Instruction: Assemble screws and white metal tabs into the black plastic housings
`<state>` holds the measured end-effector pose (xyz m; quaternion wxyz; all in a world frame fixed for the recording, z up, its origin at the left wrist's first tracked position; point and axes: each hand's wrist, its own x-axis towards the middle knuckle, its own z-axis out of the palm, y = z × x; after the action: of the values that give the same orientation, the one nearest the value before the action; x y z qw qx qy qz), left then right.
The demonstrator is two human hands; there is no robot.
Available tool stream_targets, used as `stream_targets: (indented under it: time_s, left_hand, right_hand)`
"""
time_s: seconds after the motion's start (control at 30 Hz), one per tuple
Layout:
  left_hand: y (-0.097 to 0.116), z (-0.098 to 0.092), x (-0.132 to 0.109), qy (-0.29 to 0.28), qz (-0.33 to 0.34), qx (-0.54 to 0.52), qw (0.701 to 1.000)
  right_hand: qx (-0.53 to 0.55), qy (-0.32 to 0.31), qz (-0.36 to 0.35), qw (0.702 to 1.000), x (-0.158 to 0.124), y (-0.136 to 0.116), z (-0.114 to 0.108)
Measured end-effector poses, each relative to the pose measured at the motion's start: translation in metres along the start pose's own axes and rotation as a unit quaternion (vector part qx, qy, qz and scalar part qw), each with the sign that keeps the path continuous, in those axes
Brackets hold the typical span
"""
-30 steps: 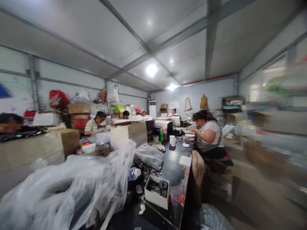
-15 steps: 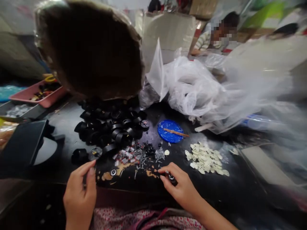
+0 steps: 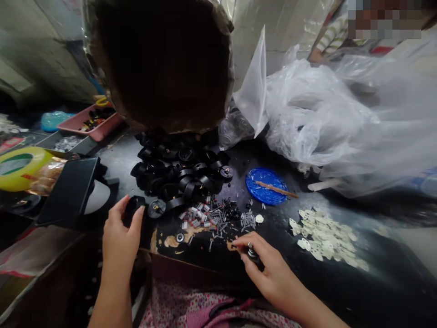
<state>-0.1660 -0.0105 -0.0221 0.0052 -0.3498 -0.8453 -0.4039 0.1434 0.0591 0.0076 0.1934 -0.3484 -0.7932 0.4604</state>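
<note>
My left hand (image 3: 120,237) reaches to the near left of the black worktable (image 3: 341,273), thumb and fingers curled round a black round plastic part (image 3: 131,210). My right hand (image 3: 268,266) rests near the table's front edge, fingers pinched on a small dark metal-tipped piece (image 3: 253,254). A heap of black round parts (image 3: 180,171) spills from a tipped sack (image 3: 164,64) behind. Small screws and grey sleeves (image 3: 213,216) lie between my hands. White flat pieces (image 3: 324,232) are scattered to the right.
A blue lid with a wooden stick (image 3: 266,186) lies past the screws. Crumpled clear plastic bags (image 3: 341,114) fill the right. A black stand (image 3: 68,191), a yellow tape roll (image 3: 15,166) and a pink tray (image 3: 90,123) sit left. Another person (image 3: 336,34) sits behind.
The view swung from the room down to the worktable. Since half a second ago my left hand has moved forward onto a black round part; my right hand keeps its pinch.
</note>
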Motion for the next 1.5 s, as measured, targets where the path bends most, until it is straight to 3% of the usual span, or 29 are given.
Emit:
stream_targets:
  time_s: [0.1,0.13,0.17,0.27,0.37,0.43,0.5,0.6,0.7,0.77,0.9,0.97,1.1,1.2,1.27,1.37,1.5]
  left_hand:
    - [0.029,0.001,-0.035,-0.006,0.018,-0.031,0.999]
    - [0.039,0.003,-0.051,-0.024,0.051,-0.050,0.997]
    - [0.049,0.006,-0.067,-0.072,0.139,-0.068,0.985]
    - [0.069,0.016,-0.105,-0.149,0.230,-0.102,0.956]
    - [0.071,0.023,-0.115,-0.237,0.174,-0.150,0.944]
    - [0.063,0.023,-0.112,-0.319,0.082,-0.207,0.921]
    - [0.052,0.020,-0.107,-0.350,-0.043,-0.259,0.899]
    - [0.043,0.015,-0.103,-0.281,-0.220,-0.325,0.876]
    - [0.051,0.011,-0.102,-0.227,-0.318,-0.395,0.832]
    - [0.063,0.009,-0.101,-0.211,-0.364,-0.439,0.794]
    - [0.082,0.010,-0.098,-0.171,-0.400,-0.514,0.740]
    - [0.087,0.013,-0.098,-0.169,-0.416,-0.549,0.705]
    - [0.091,0.023,-0.107,-0.244,-0.452,-0.586,0.626]
    - [0.088,0.026,-0.118,-0.281,-0.459,-0.600,0.592]
    - [0.085,0.024,-0.124,-0.287,-0.468,-0.597,0.585]
    - [0.085,0.020,-0.125,-0.240,-0.483,-0.576,0.614]
    - [0.098,0.019,-0.119,-0.191,-0.467,-0.581,0.639]
  right_hand:
    - [0.042,-0.029,0.048,0.998,0.007,-0.014,0.000]
    - [0.064,-0.042,0.066,0.995,0.010,-0.019,0.000]
    - [0.086,-0.057,0.085,0.991,0.015,-0.023,0.000]
    - [0.089,-0.081,0.125,0.985,0.025,-0.030,-0.001]
    - [0.016,-0.056,0.114,0.992,0.030,-0.032,-0.004]
    - [-0.018,-0.061,0.081,0.995,0.032,-0.032,-0.006]
    - [-0.044,-0.081,0.038,0.995,0.037,-0.030,-0.006]
    - [-0.165,-0.075,-0.018,0.983,0.049,-0.024,0.001]
    - [-0.333,-0.071,-0.044,0.939,0.063,-0.020,0.012]
    - [-0.369,-0.081,-0.047,0.925,0.071,-0.019,0.017]
    - [-0.359,-0.079,-0.040,0.929,0.073,-0.024,0.016]
    - [-0.309,-0.072,-0.027,0.948,0.067,-0.026,0.011]
    - [-0.194,-0.049,0.013,0.980,0.046,-0.026,0.005]
    - [-0.160,-0.055,0.033,0.985,0.033,-0.024,0.002]
    - [-0.143,-0.071,0.032,0.987,0.029,-0.023,-0.001]
    - [-0.187,-0.066,0.005,0.980,0.032,-0.018,-0.003]
    - [-0.377,-0.052,-0.042,0.924,0.046,-0.011,-0.001]
